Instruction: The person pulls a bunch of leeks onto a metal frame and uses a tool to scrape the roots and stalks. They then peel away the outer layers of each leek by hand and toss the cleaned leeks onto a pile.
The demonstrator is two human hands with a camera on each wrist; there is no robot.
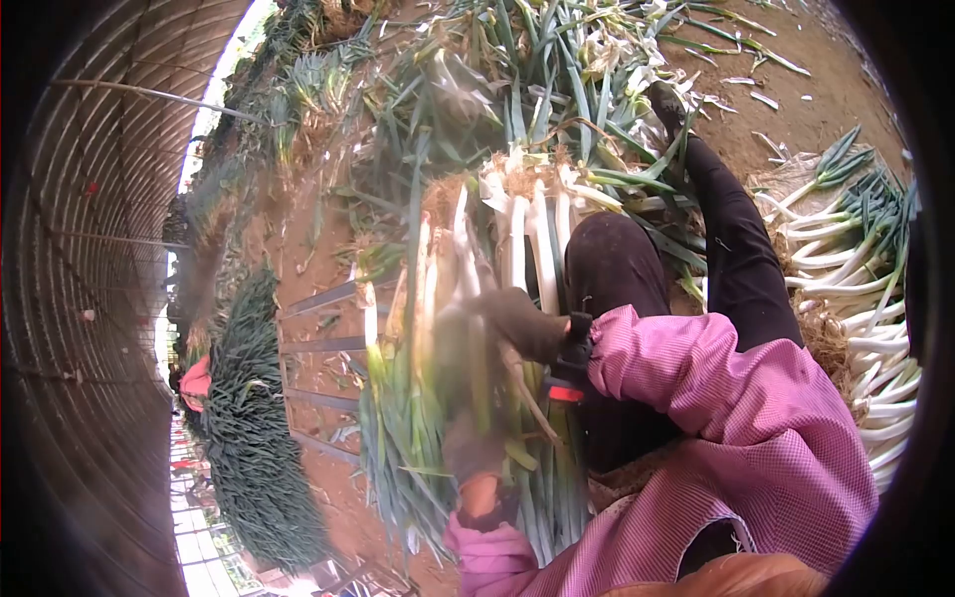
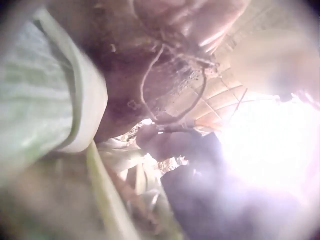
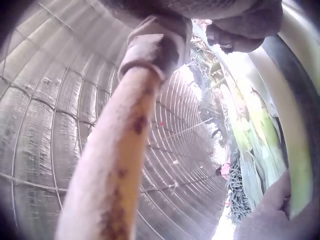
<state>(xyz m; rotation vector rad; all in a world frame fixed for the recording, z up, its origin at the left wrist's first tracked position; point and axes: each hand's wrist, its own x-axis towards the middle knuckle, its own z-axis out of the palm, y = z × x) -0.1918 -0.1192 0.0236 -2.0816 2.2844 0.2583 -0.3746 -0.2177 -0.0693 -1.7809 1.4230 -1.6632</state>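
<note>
In the head view my gloved right hand [image 1: 527,323] grips a tool by its thin wooden handle [image 1: 532,393]. The right wrist view shows this handle [image 3: 112,155] large, with dark stains and a thick collar close to the fingers [image 3: 240,35]; the tool's working end is hidden. Lower down, my left hand [image 1: 473,453], blurred, holds a long green onion; its pale stalk [image 3: 287,115] runs up past the right hand. A folded green-white leaf [image 2: 85,110] fills the left side of the left wrist view. Beneath both hands lies a row of green onions [image 1: 423,398].
Peeled green onions [image 1: 846,249] lie stacked at the right. A pile of leaves and scraps [image 1: 537,70] spreads at the top. My bent knee [image 1: 617,259] is beside the row. Flat dark strips [image 1: 328,346] lie on the soil, near a large green bundle [image 1: 254,438].
</note>
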